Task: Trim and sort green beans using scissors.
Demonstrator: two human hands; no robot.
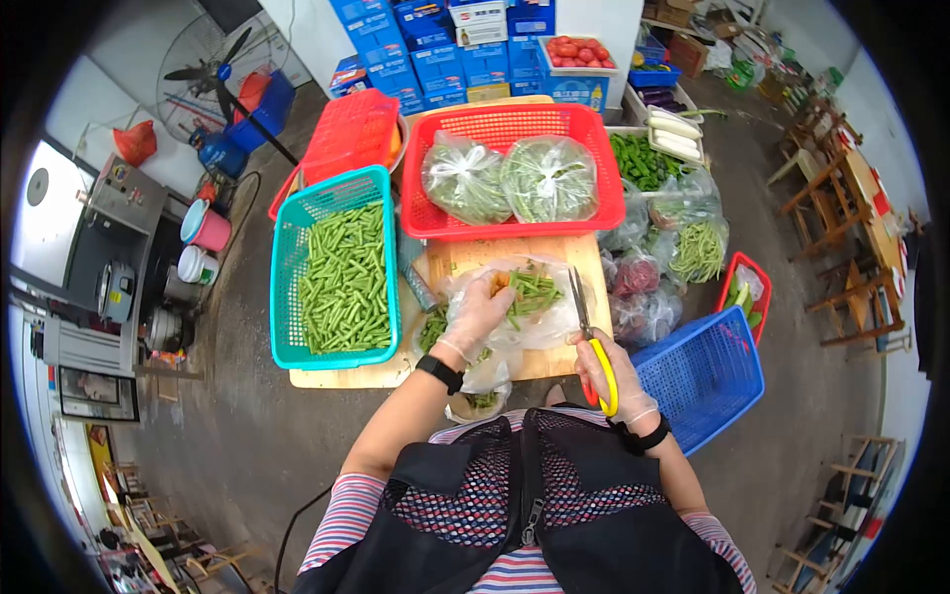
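Head view: left hand [477, 315] grip closed on beans [534, 290] in bag [556, 327]; right hand [616, 381] grip closed round scissors [582, 312]; both above surface [463, 253].

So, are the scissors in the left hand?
No, the right hand holds the yellow-handled scissors; the left hand grips green beans.

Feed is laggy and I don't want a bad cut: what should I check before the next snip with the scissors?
1. Left hand grips the green beans: ok.
2. Right hand holds the scissors by the yellow handles: ok.
3. Left-hand fingers apart from the blades: ok, the beans lie between.
4. Blades open: cannot tell.
5. Plastic bag clear of the blades: not ok, it bunches right beside them.
6. Teal basket beside the cutting board: ok.
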